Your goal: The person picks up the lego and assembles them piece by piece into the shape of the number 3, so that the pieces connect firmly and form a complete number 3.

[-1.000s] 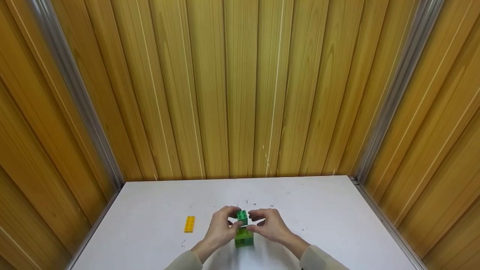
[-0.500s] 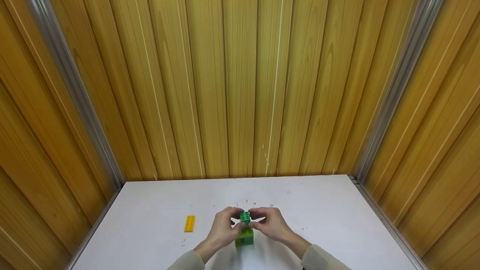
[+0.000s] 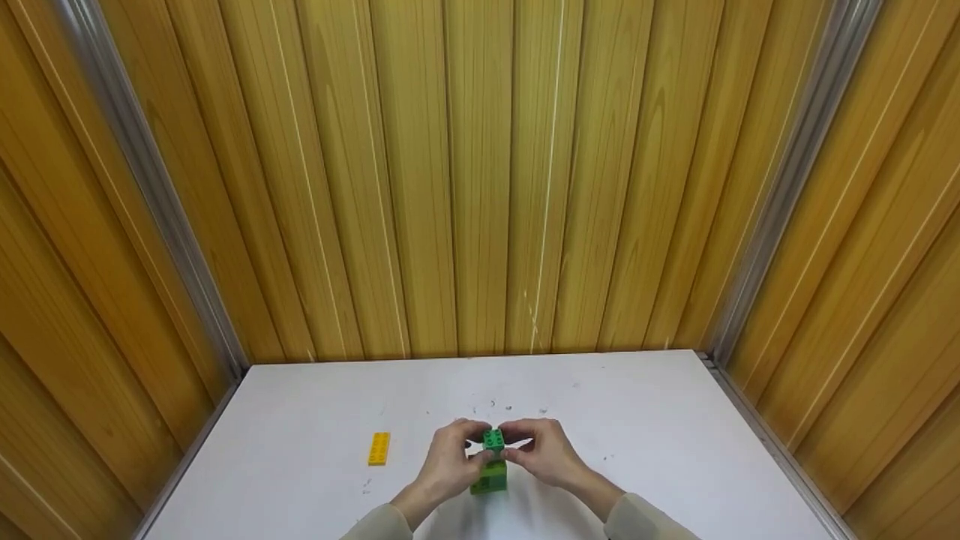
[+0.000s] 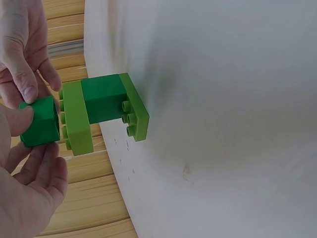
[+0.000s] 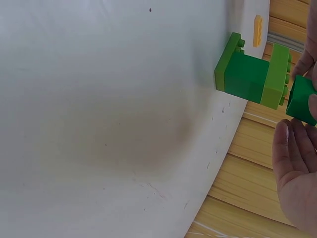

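Since a second ago, the small green brick [image 3: 493,439] has been shifting slightly toward 3 o'clock, and the right hand [image 3: 547,454], then standing apart from it, is now touching it. From 9 o'clock, the left hand [image 3: 448,465] is pinching that brick, its thumb pressing the near side and its fingers curling behind. From 3 o'clock, the right hand is holding it too, thumb and fingertips lying almost together with only the brick's width between them. Both hands are keeping the brick, hollow side down, just over the studs of the light green block [image 4: 78,116]; whether it is touching them, I cannot tell. That block is sitting on the dark green block [image 5: 246,77], which is standing on the light green plate [image 5: 226,59]. All this is resting on the white surface [image 3: 637,435]. Toward 10 o'clock from the stack, the yellow brick [image 3: 379,448] is lying well apart.
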The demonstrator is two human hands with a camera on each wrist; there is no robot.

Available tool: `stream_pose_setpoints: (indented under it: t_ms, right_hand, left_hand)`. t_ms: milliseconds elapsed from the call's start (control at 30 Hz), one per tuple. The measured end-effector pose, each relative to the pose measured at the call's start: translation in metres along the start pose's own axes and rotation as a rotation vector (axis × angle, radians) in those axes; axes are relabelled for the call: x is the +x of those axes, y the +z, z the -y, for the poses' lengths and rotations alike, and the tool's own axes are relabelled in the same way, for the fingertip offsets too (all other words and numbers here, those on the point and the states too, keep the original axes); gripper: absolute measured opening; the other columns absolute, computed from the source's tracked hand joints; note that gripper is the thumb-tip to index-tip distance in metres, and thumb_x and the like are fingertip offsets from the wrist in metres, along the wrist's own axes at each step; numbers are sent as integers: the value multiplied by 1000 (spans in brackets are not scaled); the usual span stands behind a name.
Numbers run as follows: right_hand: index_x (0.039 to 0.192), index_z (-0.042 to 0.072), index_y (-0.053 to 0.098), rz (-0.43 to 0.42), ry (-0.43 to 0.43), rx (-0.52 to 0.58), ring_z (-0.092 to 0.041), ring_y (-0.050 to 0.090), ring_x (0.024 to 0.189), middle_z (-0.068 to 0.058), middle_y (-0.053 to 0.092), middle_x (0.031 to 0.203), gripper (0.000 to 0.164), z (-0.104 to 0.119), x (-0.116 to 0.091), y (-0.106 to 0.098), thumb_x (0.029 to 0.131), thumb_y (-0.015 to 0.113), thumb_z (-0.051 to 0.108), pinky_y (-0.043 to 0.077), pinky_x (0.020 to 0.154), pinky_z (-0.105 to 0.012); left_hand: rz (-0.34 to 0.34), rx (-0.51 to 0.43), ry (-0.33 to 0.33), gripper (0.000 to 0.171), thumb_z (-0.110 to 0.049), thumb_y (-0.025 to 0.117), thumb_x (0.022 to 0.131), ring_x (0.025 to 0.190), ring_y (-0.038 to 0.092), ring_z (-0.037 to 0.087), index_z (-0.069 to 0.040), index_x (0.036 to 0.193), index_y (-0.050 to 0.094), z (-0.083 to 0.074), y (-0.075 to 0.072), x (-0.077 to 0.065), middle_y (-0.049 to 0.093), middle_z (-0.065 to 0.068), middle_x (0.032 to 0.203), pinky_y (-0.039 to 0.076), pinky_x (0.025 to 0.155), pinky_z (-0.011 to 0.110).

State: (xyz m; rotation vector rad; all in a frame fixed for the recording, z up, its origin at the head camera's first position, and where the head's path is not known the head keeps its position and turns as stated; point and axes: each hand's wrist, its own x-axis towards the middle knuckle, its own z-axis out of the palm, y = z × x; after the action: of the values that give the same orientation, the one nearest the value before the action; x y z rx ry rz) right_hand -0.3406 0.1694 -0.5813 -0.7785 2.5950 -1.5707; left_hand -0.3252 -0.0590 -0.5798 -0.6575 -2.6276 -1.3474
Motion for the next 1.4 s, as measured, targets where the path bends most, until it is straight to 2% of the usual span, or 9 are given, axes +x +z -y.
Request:
stream_pose_setpoints:
  t_ms: [167,300,567,900,1167,1400]
  right_hand:
    - [130,10,82,7,-7,5,-25,84,112,-12,86,125,32,-3,-3,1,98,85,10,68,85,-22]
    - [131,10,81,16,-1,17,-24,84,114,-12,86,126,34,-4,-6,1,98,84,9,67,86,-21]
    - [132,8,80,28,-24,45,-34,84,112,-15,85,124,35,-4,-7,0,98,84,8,66,83,-19]
    - [130,10,82,53,-28,24,-17,84,106,-11,86,120,33,-9,-7,-1,98,84,5,68,85,-21]
    - [131,15,82,58,9,29,-20,84,110,-9,86,122,34,-9,-6,1,98,82,5,67,85,-19]
    - [135,11,79,81,16,42,-20,82,116,-12,84,128,34,-11,-5,3,101,78,5,66,88,-19]
  left_hand:
    - [12,-34,4,34,-5,83,97,109,76,17,-4,130,79,1,2,-2,81,4,119,66,102,57]
    - [17,-33,14,35,-4,82,97,111,78,19,-1,131,77,2,3,-4,81,5,120,67,103,53]
    - [16,-18,17,33,-4,84,96,109,78,16,-5,129,78,1,4,-5,81,3,120,68,103,51]
    - [38,-44,23,33,-1,83,96,110,78,17,-6,128,78,1,4,-5,81,5,121,68,103,51]
    - [49,-30,16,33,-4,84,96,109,77,15,-7,128,79,2,3,-4,81,3,120,67,103,55]
    - [37,-42,22,30,-7,85,96,106,77,13,-8,126,80,1,5,-4,81,1,117,68,102,56]
